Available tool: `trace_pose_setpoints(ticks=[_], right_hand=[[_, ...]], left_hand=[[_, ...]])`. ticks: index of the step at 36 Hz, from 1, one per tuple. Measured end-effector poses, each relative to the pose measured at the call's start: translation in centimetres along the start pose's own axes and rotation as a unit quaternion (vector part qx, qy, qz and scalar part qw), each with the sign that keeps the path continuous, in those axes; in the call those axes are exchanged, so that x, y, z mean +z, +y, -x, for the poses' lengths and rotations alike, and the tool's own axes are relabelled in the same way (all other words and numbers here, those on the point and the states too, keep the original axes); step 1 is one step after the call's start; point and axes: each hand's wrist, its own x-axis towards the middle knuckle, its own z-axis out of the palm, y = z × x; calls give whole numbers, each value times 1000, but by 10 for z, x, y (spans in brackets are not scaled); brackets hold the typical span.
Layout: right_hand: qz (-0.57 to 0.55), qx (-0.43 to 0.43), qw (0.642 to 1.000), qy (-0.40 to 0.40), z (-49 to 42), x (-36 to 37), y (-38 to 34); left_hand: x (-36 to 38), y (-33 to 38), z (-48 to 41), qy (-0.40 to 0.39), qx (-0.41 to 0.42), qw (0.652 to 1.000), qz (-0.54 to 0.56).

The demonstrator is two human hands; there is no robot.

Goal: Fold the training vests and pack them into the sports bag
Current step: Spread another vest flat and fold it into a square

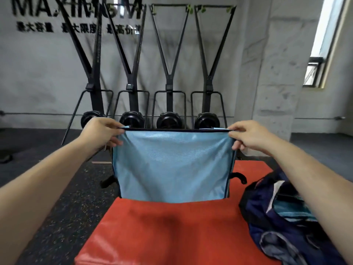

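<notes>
Now | left hand (99, 131), right hand (248, 135) pinch vest (172, 165) top corners | above red mat (162, 226)

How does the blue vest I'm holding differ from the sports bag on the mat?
The vest is light blue with dark trim; the sports bag is navy with a white stripe. The vest hangs flat, pinched at its top corners by the left hand and right hand; the sports bag lies slumped and open on the red mat. Both are soft fabric.
</notes>
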Motion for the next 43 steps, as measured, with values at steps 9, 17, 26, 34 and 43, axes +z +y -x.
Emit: trace_pose_setpoints(ticks=[9,17,26,34,43], right_hand=[[19,73,996,-44,-8,4,9],[27,29,997,68,-31,40,40],[108,-49,981,153,33,98,120],[126,84,986,69,135,190,223],[343,-9,938,54,158,203,222]], left_hand=[[14,-3,-12,-57,-67,995,-42],[48,-42,-30,29,-27,999,-11],[84,-106,35,52,-23,998,-17],[151,-231,159,-38,-138,986,-88],[157,-239,190,11,18,923,-384]])
